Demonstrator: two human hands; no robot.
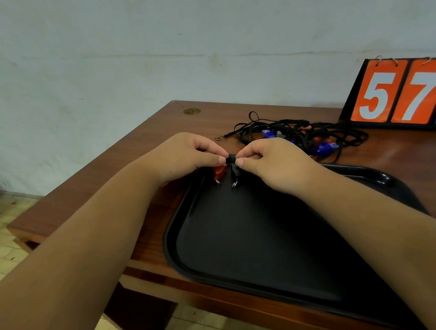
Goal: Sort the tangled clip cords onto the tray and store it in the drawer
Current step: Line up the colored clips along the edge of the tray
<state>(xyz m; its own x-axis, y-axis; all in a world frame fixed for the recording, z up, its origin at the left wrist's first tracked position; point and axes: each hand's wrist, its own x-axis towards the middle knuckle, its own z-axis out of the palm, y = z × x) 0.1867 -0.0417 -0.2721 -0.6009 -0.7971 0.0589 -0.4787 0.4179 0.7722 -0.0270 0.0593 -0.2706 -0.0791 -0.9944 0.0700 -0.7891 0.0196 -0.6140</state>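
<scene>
The tray (267,238) lies on the table (146,143), the tangled cords (312,131) behind it, the scoreboard (396,95) farther right.

A black tray (254,239) with a raised rim lies flat on the bench, its floor bare. Over its far edge hang a red clip (219,172) and a black clip (234,174), each ending in a small metal ring. Behind the tray, a tangled pile of black cords (312,131) with blue and red clips lies on the bench.

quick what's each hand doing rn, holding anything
Left hand: closed, pinching the black cord piece over the tray.
Right hand: closed, pinching the same cord piece from the other side.
</scene>
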